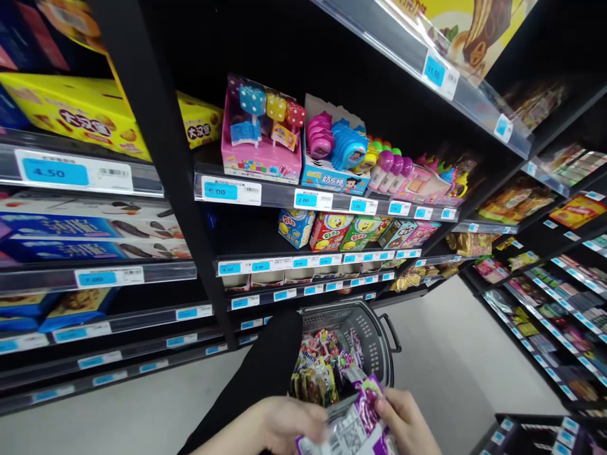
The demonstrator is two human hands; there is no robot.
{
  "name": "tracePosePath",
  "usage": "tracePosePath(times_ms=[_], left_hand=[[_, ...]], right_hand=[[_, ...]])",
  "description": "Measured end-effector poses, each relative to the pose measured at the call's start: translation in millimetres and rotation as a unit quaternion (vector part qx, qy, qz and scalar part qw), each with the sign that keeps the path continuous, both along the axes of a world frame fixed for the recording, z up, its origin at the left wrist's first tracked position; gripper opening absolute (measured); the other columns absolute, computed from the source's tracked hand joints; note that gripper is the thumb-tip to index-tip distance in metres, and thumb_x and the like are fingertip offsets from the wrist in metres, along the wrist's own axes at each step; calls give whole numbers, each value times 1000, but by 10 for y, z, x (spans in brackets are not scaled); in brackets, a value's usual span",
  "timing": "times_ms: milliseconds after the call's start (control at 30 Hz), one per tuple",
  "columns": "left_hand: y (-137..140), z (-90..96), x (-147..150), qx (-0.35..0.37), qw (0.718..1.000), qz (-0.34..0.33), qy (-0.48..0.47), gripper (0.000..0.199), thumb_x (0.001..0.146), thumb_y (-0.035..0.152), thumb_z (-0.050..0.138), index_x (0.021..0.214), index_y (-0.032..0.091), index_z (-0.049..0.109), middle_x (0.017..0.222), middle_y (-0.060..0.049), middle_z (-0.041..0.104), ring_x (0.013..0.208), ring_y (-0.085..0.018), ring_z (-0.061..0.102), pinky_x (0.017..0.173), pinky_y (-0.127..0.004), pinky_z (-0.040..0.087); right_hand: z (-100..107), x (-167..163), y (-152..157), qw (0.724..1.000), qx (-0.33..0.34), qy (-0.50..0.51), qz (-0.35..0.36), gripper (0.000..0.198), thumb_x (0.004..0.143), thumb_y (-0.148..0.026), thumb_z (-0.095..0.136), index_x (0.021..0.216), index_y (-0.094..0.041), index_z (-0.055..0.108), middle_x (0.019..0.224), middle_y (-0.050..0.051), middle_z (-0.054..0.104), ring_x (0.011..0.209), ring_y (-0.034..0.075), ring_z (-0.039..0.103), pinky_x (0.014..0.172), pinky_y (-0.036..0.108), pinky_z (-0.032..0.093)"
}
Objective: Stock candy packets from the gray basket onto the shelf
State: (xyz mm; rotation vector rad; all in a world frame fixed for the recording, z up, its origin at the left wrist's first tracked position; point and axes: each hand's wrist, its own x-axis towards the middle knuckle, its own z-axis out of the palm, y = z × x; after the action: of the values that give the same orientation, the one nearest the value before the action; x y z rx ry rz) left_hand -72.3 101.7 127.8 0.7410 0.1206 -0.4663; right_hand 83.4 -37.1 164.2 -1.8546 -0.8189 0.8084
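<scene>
A purple and silver snack packet, with grapes pictured on it and a printed label, is held low in front of me. My right hand pinches its right edge, thumb on top. At the opposite side, my left hand grips the packet's left edge; its fingers are slightly blurred. Just beyond my hands stands a grey shopping basket on the floor. Inside it lie many small wrapped sweets in mixed colours. The packet and my hands cover the basket's near side.
My dark-clad leg is left of the basket. Ahead run black shelves with price tags, bearing a pink box of dice-topped sweets, a blue box of toys and small cartons. More stocked shelves stand at right, beyond the grey floor.
</scene>
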Motion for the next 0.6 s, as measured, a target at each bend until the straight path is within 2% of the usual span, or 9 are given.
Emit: tracePosePath(times_ms=[67, 133, 200, 267, 333, 400, 467, 600], left_hand=[[-13, 41, 71, 87, 996, 21, 10, 29, 46, 26, 78, 72, 18, 68, 70, 0, 66, 72, -18, 59, 74, -29, 43], [-45, 110, 149, 102, 992, 74, 23, 28, 45, 17, 78, 71, 16, 68, 68, 0, 66, 69, -16, 59, 72, -27, 44], [-96, 177, 214, 40, 985, 164, 32, 30, 46, 14, 76, 75, 12, 66, 70, -3, 66, 69, -17, 60, 70, -28, 46], [-164, 217, 263, -39, 955, 290, 42, 33, 50, 14, 75, 80, 11, 62, 75, -6, 67, 72, -20, 62, 71, -32, 47], [-248, 222, 307, -91, 907, 408, 47, 36, 54, 15, 74, 87, 12, 59, 83, -8, 67, 79, -22, 63, 76, -35, 46], [-334, 197, 345, -98, 872, 477, 46, 40, 56, 17, 74, 92, 14, 56, 91, -9, 66, 89, -25, 61, 83, -38, 44], [-395, 161, 366, -55, 865, 497, 42, 42, 58, 19, 74, 95, 14, 55, 97, -10, 64, 97, -26, 57, 88, -38, 40], [-301, 144, 295, 62, 890, 452, 9, 52, 60, 23, 73, 107, 15, 51, 103, -11, 61, 103, -27, 53, 91, -40, 38]], right_hand=[[38, 57, 97, 998, 25, 43, -38, 47, 69, -60, 51, 55, -15, 55, 48, -4, 43, 49, 10, 39, 49, 21, 33], [14, 119, 130, 982, 93, 91, -141, 44, 73, -59, 46, 65, -17, 57, 49, -5, 43, 46, 10, 39, 47, 21, 34], [-97, 128, 100, 945, 184, 146, -227, 45, 74, -61, 42, 80, -19, 57, 54, -4, 50, 48, 12, 46, 48, 22, 38], [-279, 39, 45, 922, 252, 174, -238, 49, 71, -63, 46, 95, -21, 55, 73, 2, 59, 62, 16, 56, 58, 28, 45], [-485, -133, 4, 930, 257, 158, -211, 60, 58, -60, 62, 103, -20, 54, 93, 8, 63, 82, 23, 59, 67, 33, 47], [-652, -323, -8, 936, 232, 143, -223, 65, 61, -53, 65, 115, -21, 48, 102, 10, 62, 92, 25, 58, 75, 35, 47], [-745, -452, -2, 939, 210, 126, -242, 67, 68, -48, 62, 124, -20, 40, 105, 11, 62, 96, 23, 58, 80, 34, 45], [-746, -440, -41, 941, 198, 115, -250, 65, 74, -47, 55, 129, -18, 34, 105, 10, 64, 94, 22, 60, 82, 32, 46]])
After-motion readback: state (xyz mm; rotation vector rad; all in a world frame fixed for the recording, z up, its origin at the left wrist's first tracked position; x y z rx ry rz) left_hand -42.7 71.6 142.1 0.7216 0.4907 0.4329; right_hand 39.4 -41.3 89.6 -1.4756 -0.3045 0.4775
